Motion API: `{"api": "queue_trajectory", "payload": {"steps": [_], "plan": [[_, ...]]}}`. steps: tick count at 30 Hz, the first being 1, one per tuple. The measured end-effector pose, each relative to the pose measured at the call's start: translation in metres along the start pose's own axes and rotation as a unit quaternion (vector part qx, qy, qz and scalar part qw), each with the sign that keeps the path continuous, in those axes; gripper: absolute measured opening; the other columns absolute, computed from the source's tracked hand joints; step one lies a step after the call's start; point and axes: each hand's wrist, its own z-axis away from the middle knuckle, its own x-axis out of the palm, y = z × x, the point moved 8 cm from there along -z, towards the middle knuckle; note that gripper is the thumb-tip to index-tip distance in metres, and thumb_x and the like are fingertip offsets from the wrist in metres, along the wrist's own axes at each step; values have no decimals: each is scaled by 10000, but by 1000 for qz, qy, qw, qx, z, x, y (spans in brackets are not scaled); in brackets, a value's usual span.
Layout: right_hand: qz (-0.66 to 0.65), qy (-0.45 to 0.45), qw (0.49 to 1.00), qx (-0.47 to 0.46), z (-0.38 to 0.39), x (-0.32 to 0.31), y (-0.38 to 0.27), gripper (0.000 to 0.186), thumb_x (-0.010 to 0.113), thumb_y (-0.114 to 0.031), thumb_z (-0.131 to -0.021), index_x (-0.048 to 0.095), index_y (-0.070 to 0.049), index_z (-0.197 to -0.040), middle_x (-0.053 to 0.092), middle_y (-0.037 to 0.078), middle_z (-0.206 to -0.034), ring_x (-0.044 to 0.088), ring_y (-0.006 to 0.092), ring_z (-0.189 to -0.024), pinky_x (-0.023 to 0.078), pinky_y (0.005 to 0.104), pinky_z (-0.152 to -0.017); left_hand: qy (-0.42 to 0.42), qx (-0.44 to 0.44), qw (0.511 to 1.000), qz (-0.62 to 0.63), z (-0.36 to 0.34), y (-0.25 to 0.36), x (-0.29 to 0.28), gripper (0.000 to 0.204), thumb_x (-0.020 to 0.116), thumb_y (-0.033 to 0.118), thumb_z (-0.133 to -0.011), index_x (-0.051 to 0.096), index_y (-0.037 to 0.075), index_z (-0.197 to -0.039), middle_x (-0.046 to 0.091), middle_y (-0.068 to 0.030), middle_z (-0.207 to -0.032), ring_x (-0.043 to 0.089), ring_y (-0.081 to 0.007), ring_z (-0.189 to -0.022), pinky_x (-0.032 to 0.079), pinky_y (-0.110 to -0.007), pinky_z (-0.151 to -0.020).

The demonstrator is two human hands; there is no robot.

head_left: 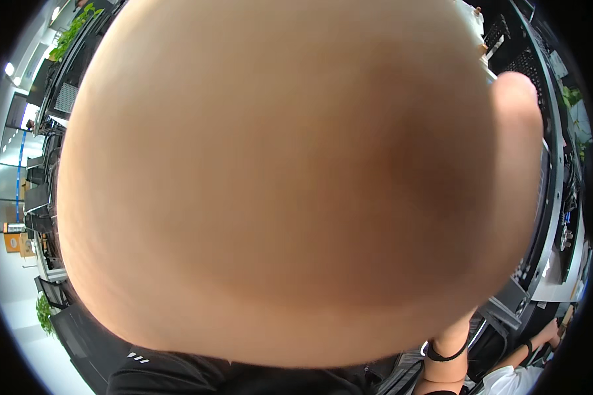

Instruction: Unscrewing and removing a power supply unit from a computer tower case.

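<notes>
My right hand (277, 184) is so close to the lens that its blurred palm fills most of the head view. Its thumb (519, 125) sticks out along the right side, stretched apart from the palm. The other fingers cannot be made out. Nothing shows in the hand. Behind it, at the lower right, the right forearm (445, 368) rises with a black band (447, 352) round the wrist. My left hand is not in view. Whatever lies straight ahead is hidden by the palm.
Another person's arm (537, 342), with a white sleeve, reaches in at the lower right. A dark desk edge (552, 191) runs along the right rim. Chairs (38, 197), cardboard boxes (20, 243) and a green plant (76, 33) stand at the left.
</notes>
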Motion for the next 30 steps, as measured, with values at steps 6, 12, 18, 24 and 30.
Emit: {"api": "queue_trajectory", "payload": {"steps": [6, 12, 18, 24, 30], "plan": [[-27, -17, 999, 4, -6, -15, 1, 217, 714, 14, -873, 611, 19, -1063, 596, 192, -941, 591, 363, -817, 490, 414, -726, -34, -21, 999, -4, -4, -5, 2, 466, 703, 358, -962, 715, -38, -1208, 734, -98, -1010, 676, -142, -912, 487, -242, -851], [-116, 27, 993, -29, -17, -21, 8, 208, 719, 35, -888, 620, 19, -1071, 623, 196, -940, 623, 370, -790, 509, 414, -685, -85, -71, 994, -8, -11, -14, 5, 461, 686, 368, -981, 714, -32, -1209, 736, -94, -1040, 676, -144, -945, 482, -244, -876], [-112, 105, 985, -77, -7, -15, 17, 143, 774, 8, -819, 706, -16, -942, 653, 101, -833, 645, 270, -684, 500, 358, -600, -109, -119, 987, -15, -12, -17, 11, 459, 654, 363, -1015, 693, -30, -1249, 737, -92, -1071, 673, -133, -961, 483, -246, -888], [-110, 112, 983, -98, -3, -18, 14, 142, 772, 1, -840, 723, 6, -973, 668, 114, -849, 638, 274, -687, 494, 363, -605, -82, -109, 991, -12, -14, -17, 11, 498, 708, 440, -978, 735, -27, -1149, 689, -46, -900, 599, -103, -857, 457, -247, -780], [-81, 125, 984, -99, -3, -16, 11, 171, 793, -25, -829, 727, -13, -986, 665, 88, -856, 637, 259, -683, 480, 364, -586, -77, -106, 991, -25, -15, -17, 9, 476, 727, 418, -965, 733, -24, -1145, 687, -40, -899, 596, -102, -853, 456, -248, -780]]}}
